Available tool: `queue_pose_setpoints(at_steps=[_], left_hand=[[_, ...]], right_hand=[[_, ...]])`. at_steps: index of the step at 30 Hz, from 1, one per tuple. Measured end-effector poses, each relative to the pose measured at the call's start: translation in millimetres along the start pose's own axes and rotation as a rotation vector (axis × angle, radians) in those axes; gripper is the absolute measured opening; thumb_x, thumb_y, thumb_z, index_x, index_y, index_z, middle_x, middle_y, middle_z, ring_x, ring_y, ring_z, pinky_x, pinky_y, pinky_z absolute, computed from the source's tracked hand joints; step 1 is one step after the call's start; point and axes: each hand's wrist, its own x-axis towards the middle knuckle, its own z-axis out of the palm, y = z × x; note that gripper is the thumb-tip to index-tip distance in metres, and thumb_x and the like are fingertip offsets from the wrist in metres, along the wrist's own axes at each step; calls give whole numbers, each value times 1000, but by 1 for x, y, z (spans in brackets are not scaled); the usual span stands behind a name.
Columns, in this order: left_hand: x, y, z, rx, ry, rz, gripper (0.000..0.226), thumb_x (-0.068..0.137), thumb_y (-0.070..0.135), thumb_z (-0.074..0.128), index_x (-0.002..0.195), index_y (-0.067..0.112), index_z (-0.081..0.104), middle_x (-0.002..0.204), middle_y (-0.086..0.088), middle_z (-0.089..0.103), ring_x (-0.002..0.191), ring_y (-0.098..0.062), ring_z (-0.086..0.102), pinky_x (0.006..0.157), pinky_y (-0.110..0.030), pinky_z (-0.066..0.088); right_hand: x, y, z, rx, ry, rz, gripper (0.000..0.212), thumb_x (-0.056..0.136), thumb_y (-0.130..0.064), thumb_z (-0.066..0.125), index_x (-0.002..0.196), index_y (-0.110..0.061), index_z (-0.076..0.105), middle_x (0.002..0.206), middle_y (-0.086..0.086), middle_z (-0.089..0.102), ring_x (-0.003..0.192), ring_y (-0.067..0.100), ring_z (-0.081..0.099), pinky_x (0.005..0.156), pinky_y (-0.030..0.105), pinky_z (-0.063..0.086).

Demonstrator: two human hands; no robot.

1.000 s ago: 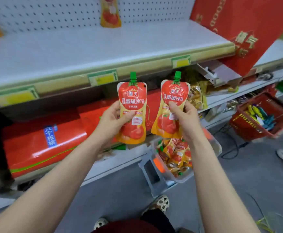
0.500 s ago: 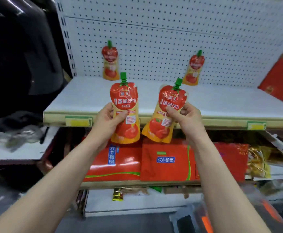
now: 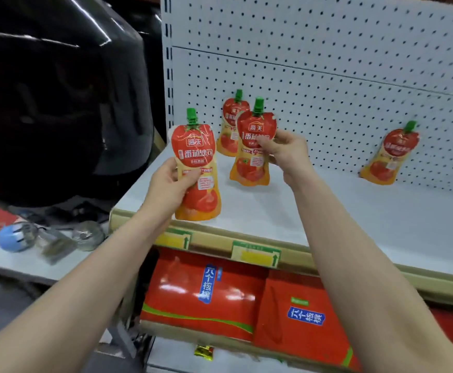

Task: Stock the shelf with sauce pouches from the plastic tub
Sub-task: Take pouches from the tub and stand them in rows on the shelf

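Pouches (image 3: pixel 197 168) have advanced over the shelf (image 3: pixel 354 211), gripped singly by left hand (image 3: pixel 166 187) and right hand (image 3: pixel 287 150).

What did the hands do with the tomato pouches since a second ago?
The left hand and right hand raised their red-and-orange green-capped sauce pouches up to the white shelf. The right pouch went farther back than the left pouch. Both hands still hold them. The two pouches against the pegboard stayed.
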Motion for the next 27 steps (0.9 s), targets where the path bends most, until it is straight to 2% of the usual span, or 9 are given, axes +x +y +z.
queue_pose_setpoints(at_steps=[4, 8, 12, 18, 21, 24, 27], left_hand=[[39, 0, 5, 8, 29, -24, 28, 92, 16, 63, 120, 14, 59, 110, -3, 71, 98, -18, 70, 82, -32, 56], [71, -5, 7, 10, 62, -38, 30, 91, 15, 63, 121, 16, 59, 109, -1, 72, 97, -16, 70, 80, -30, 56], [94, -9, 5, 18, 68, -28, 32, 91, 17, 63, 122, 18, 59, 108, 1, 73, 96, -15, 71, 77, -27, 57], [116, -14, 7, 24, 63, -38, 36, 89, 24, 65, 124, 22, 59, 113, 1, 71, 103, -19, 69, 89, -39, 55], [120, -16, 9, 35, 35, -45, 35, 88, 24, 66, 122, 22, 59, 113, 0, 71, 104, -20, 68, 91, -42, 54], [122, -17, 11, 27, 9, -44, 32, 89, 20, 66, 120, 21, 60, 110, 1, 72, 100, -18, 70, 88, -38, 56], [122, -21, 13, 22, -33, -41, 30, 89, 17, 65, 118, 19, 60, 107, 1, 73, 96, -17, 71, 85, -33, 57]], right_hand=[[64, 21, 18, 6, -14, 28, 15, 87, -9, 71, 102, -5, 71, 97, 11, 74, 88, 26, 72, 81, 41, 60], [111, 43, 34, -11, -15, 47, 7, 85, -13, 74, 92, -15, 74, 97, 12, 76, 92, 29, 73, 87, 50, 59], [135, 54, 44, 52, -26, 54, 19, 88, -8, 70, 107, -5, 71, 101, 16, 74, 92, 29, 72, 86, 45, 59], [149, 63, 53, 78, -18, 60, 25, 92, -8, 67, 115, -2, 68, 98, 12, 73, 81, 18, 71, 78, 34, 60], [153, 64, 56, 74, -4, 55, 25, 92, -9, 67, 116, -1, 68, 99, 12, 74, 83, 19, 72, 79, 36, 60], [151, 62, 56, -7, 6, 38, 24, 90, -14, 70, 113, -8, 69, 102, 9, 75, 90, 22, 73, 86, 45, 59], [135, 48, 48, -199, 139, -39, 35, 86, -22, 73, 119, -19, 60, 101, -4, 68, 86, 4, 65, 81, 32, 57]])
